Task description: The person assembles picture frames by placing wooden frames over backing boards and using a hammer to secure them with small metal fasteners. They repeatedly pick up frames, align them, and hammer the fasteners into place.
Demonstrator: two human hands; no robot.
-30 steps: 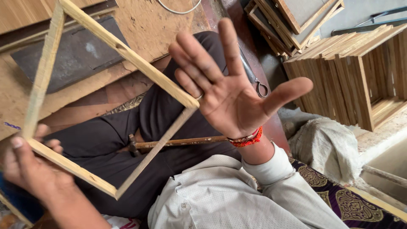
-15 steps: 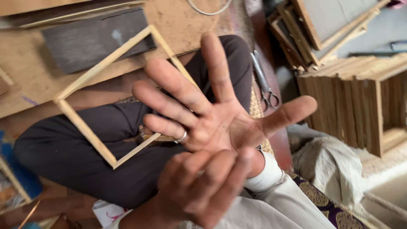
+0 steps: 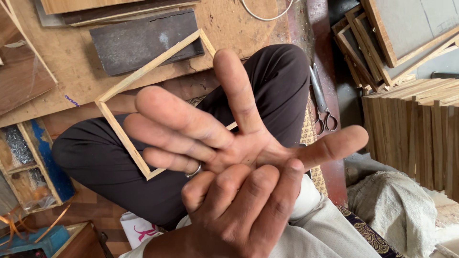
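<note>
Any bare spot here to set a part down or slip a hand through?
Bare plywood board between the dark slab and the wire loop. A narrow floor strip lies beside the scissors. Crowded: frame stacks at right, nail box at left, wooden frame across the lap.

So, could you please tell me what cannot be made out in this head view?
- Thin rectangular wooden frame: its lower right side is hidden behind the spread right hand.
- Right palm: covered by the left hand, whose fingers press on it.
- Grey metal scissors: tips partly behind the dark-trousered knee.
- Blue wooden box: contents too small; cut by the left edge.
</note>
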